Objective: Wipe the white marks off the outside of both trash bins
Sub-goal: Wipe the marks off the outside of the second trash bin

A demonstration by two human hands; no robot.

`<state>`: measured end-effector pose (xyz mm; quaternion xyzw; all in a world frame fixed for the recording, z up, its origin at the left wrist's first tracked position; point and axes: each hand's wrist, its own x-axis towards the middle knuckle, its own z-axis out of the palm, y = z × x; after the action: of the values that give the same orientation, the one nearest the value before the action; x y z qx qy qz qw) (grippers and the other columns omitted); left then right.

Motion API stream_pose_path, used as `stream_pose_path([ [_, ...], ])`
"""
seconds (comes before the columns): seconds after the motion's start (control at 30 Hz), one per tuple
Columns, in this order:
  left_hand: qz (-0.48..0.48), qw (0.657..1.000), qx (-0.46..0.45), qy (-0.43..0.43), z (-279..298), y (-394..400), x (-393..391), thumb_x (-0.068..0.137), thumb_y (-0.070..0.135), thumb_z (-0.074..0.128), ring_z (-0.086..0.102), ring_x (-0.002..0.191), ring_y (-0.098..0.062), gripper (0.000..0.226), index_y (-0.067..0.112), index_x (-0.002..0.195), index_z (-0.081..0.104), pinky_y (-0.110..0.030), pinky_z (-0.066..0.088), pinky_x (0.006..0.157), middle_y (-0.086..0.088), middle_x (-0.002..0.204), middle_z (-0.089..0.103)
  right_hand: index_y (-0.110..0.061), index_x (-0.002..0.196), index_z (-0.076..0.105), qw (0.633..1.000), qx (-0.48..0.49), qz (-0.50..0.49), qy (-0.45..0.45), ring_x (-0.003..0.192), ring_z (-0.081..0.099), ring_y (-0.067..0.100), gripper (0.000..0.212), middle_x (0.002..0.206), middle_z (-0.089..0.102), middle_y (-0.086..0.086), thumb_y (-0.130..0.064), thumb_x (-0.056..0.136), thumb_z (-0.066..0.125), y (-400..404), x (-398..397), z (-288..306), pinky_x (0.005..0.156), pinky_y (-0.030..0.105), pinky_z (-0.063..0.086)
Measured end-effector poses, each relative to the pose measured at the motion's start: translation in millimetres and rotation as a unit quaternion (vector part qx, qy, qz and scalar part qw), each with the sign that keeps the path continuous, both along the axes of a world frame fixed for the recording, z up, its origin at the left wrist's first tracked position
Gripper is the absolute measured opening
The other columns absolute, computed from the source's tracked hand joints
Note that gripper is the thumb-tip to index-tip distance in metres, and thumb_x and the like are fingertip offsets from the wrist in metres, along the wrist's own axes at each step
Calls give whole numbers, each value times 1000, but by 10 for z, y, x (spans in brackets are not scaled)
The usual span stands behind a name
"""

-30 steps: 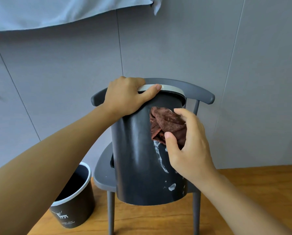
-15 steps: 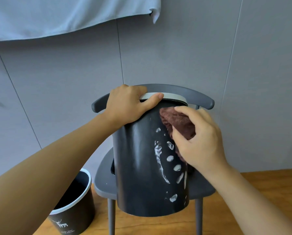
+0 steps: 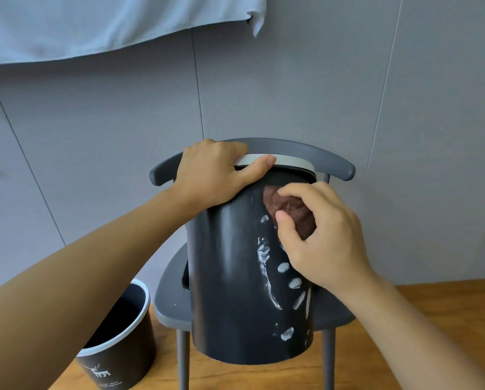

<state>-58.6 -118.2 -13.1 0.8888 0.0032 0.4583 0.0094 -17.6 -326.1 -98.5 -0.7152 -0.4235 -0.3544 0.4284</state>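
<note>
R hand [image 3: 324,235] w/ brown cloth [image 3: 292,213] bunched in curled fingers + thumb, pressed on upper outer wall of the dark bin [image 3: 230,277], just under the rim. L hand [image 3: 213,171] grips the bin's light rim [image 3: 289,161], thumb laid over the front edge, fingers hooked over the top. Bin sits on the grey chair [image 3: 173,294], tilted toward the camera.

Change vs 1 s ago: cloth then sat mid-upper wall w/ R hand covering most of the mark column; only the long streak + 1 lower blob showed. By 0.5 s ago the hand had slid up and right toward the rim, uncovering a run of oval dabs. Now it's about the same high spot, cloth more hidden under the fingers. L hand hold on rim unchanged. View has dropped a bit, bin looks lower/nearer.

White marks [image 3: 265,266] not yet gone: long smeared streak down the middle, approx 4 oval dabs to its right, 1 blob near the base, small speck by the cloth's lower left edge. So the pass so far looks like repositioning, not removal. Judgement: early in bin 1; next stroke prob needs a downward drag over the streak and dabs w/ firm press while L hand braces.

2nd bin [image 3: 117,339] stands on the wood floor [image 3: 421,302] left of the chair, upright, deer print on its side, untouched by either hand; can't tell if it has marks on the hidden faces.
</note>
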Motion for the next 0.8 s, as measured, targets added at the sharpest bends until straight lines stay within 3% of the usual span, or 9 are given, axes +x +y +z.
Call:
stream_pose_path([
  [0.1,-1,1000,-8,-3,-3,9,-2,86,75,41,31,45,-19,68,16,56,25,-36,33,49,-1,43,26,-34,116,63,999,-33,34,3,93,64,11,28,107,63,-16,-37,88,62,-64,-18,-9,76,34,56],
  [0.23,-1,1000,0,-5,3,-24,22,85,75,40,32,44,-14,67,17,55,25,-33,29,48,0,42,27,-30,121,63,997,28,-20,63,102,65,10,33,115,68,-17,-33,89,70,-63,103,64,88,27,52],
  [0.37,2,1000,-8,3,13,-14,24,84,76,39,34,48,-24,69,14,56,28,-39,38,49,-1,44,29,-30,114,66,999,-30,19,13,89,63,13,28,104,65,-15,-34,86,65,-89,47,27,75,36,56],
  [0.43,0,1000,-9,5,8,-11,5,85,76,39,36,48,-26,70,12,57,30,-40,40,50,-3,44,32,-35,113,65,998,-52,36,-3,88,64,11,27,103,64,-16,-37,86,62,-129,51,27,74,32,56],
  [0.5,-4,1000,1,1,0,-41,-10,85,76,39,34,46,-22,70,13,57,30,-39,39,49,-2,44,30,-36,112,66,1000,-11,9,4,90,64,10,25,103,66,-15,-35,87,62,-151,111,64,78,26,54],
  [0.57,-5,1000,7,-4,-4,-86,-17,85,75,40,30,44,-18,69,14,57,26,-38,37,49,-2,43,26,-32,112,69,999,26,-28,7,88,63,14,25,101,66,-12,-30,88,65,-144,132,87,76,29,54],
  [0.73,7,1000,5,9,20,-83,-36,86,76,36,33,45,-20,70,12,58,30,-39,38,50,-2,44,29,-37,110,70,997,-50,31,-46,78,61,12,23,95,60,-14,-31,89,62,-124,-11,17,62,33,55],
  [0.8,9,1000,11,7,13,-104,-42,86,76,36,35,46,-21,70,12,58,31,-38,38,50,-2,44,30,-37,109,69,999,-23,-6,-32,79,63,15,23,95,62,-12,-31,88,62,-133,53,59,62,31,54],
])
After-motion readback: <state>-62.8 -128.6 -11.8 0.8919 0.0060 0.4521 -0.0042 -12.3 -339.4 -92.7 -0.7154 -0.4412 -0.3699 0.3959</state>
